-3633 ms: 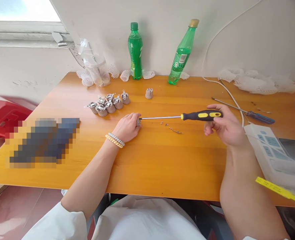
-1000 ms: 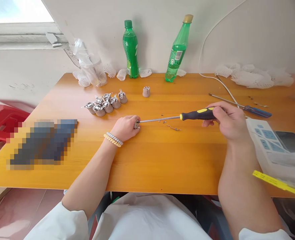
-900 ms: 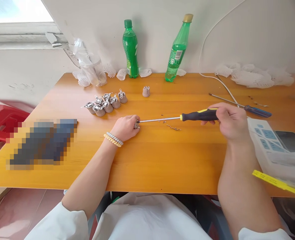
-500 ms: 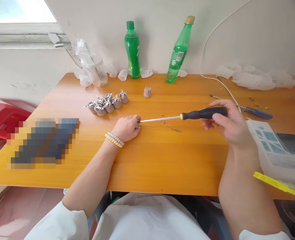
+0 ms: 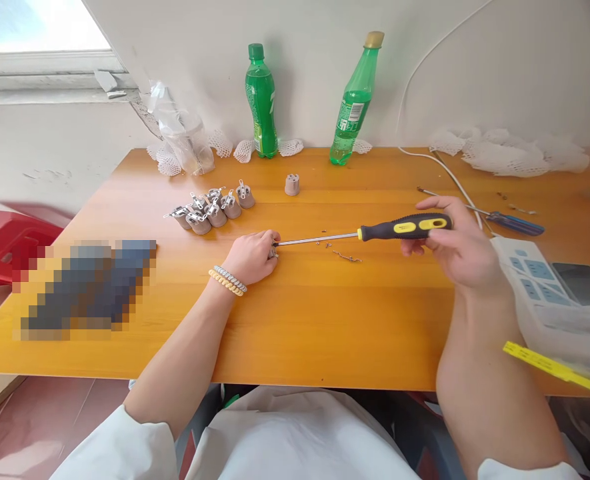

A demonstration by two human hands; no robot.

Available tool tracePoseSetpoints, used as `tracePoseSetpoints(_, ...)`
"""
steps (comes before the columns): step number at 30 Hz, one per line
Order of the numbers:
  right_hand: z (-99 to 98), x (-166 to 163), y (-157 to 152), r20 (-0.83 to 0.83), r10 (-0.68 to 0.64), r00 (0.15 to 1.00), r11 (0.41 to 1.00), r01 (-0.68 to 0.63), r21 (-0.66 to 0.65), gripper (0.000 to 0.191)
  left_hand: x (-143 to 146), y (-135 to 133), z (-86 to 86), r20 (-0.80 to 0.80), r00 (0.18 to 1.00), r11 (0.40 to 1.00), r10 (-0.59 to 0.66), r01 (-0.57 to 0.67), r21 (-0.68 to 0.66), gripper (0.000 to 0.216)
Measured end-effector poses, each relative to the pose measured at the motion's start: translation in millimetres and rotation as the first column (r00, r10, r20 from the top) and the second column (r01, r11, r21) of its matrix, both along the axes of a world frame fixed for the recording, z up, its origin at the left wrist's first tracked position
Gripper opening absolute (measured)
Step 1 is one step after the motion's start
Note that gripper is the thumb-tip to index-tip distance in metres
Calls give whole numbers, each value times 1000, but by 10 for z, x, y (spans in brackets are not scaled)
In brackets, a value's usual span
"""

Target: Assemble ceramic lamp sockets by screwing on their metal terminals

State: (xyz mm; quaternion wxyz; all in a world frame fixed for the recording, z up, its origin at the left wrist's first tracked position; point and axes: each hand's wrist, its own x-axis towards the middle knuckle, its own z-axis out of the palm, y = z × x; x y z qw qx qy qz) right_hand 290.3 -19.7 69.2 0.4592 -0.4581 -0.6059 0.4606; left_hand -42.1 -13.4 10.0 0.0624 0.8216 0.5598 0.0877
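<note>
My right hand (image 5: 462, 247) grips the black and yellow handle of a screwdriver (image 5: 325, 238), its thumb and fingers around the handle's end. The long metal shaft points left, and its tip meets a small grey, metallic-looking part (image 5: 273, 251) at the fingertips of my left hand (image 5: 251, 257). That hand is closed around the part and hides most of it. Several brown plug bodies (image 5: 217, 215) with metal strips on top stand grouped beyond my left hand. A single brown plug body (image 5: 292, 185) without a strip stands apart. Small screws (image 5: 328, 245) and a thin metal piece (image 5: 347, 257) lie below the shaft.
Two green bottles (image 5: 262, 113) stand by the wall, one tilted. At right lie a blue-handled screwdriver (image 5: 517, 223), a white power strip (image 5: 527, 273) and a dark phone (image 5: 582, 283). White foam nets (image 5: 509, 153) line the back edge. A blurred-out patch (image 5: 89, 287) covers the left.
The screwdriver handle has turned in my right hand, so its yellow inlays now face up. My left hand keeps its hold, and the tip stays at the part.
</note>
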Motion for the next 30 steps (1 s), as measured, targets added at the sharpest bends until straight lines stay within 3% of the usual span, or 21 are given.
tracePoseSetpoints(4,0,-24,-8,137,-68,988,998,68,11,20,-8,0,14,11,1000,1000,-2,2,-9,34)
tracePoseSetpoints(9,-16,8,6,381,-185,906,983,177,56,46,-22,2,21,33,999,1000,-18,18,-13,34)
tracePoseSetpoints(11,-20,28,16,352,-137,926,990,133,37,54,-20,3,13,37,999,1000,-19,20,-12,34)
tracePoseSetpoints(15,-10,31,14,55,18,998,999,-16,-30,22,-12,5,-1,41,999,1000,-23,23,-7,34)
tracePoseSetpoints(16,-4,23,7,27,18,999,999,-17,-36,25,-13,6,-2,41,999,1000,-25,25,-5,33)
tracePoseSetpoints(21,25,-11,-17,252,-75,965,994,92,-57,25,-33,14,-1,40,999,1000,-17,16,13,32)
tracePoseSetpoints(25,2,25,15,438,-121,891,988,150,-32,53,-42,20,-7,42,999,1000,-15,14,13,33)
tracePoseSetpoints(27,-20,50,36,380,-77,922,994,102,-45,57,-39,22,-9,40,999,1000,-11,11,11,33)
tracePoseSetpoints(30,-45,63,53,133,24,991,997,-14,-81,34,-33,23,-7,39,999,1000,-10,9,12,33)
